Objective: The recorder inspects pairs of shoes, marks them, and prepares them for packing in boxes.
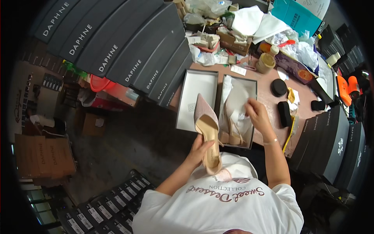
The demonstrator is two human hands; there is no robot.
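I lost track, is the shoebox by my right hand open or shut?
Open: a shoe and white paper show inside the uncovered shoebox.

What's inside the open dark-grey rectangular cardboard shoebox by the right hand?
In the shoebox: a slim pale-beige shoe and crumpled white wrapping paper. What lies under them is covered; the bare right hand also hides part of the shoebox's right rim.

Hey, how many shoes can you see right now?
2: a pink pointed shoe held in the left hand, and a second shoe lying in the open box to its right. Others may be hidden inside the closed dark boxes.
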